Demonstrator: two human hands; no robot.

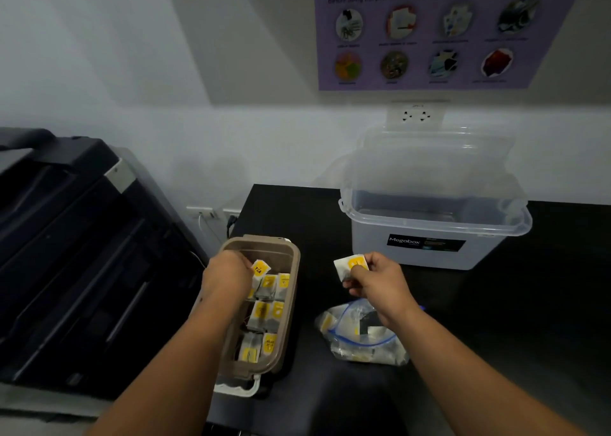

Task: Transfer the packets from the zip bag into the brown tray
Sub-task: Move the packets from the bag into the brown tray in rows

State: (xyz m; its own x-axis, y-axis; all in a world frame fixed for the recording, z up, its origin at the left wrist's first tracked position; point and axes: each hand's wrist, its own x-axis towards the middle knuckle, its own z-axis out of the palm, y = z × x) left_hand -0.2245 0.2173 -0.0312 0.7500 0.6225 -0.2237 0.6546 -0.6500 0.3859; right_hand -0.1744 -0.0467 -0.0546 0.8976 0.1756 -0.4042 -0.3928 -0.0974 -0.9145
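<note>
The left hand pinches a small white-and-yellow paper packet at the far end of the oblong brown plastic tray, which holds rows of like packets toward its near end. The right hand grips a second white-and-yellow packet above the black tabletop, right of the tray and just beyond the crumpled clear zip bag, which lies near right with more packets inside.

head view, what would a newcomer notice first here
The left hand holds a yellow-labelled white packet over the long brown plastic tray, already lined with such packets, at centre. To its right, the right hand pinches a second white packet above the clear blue-zipped plastic bag on the black table.
</note>
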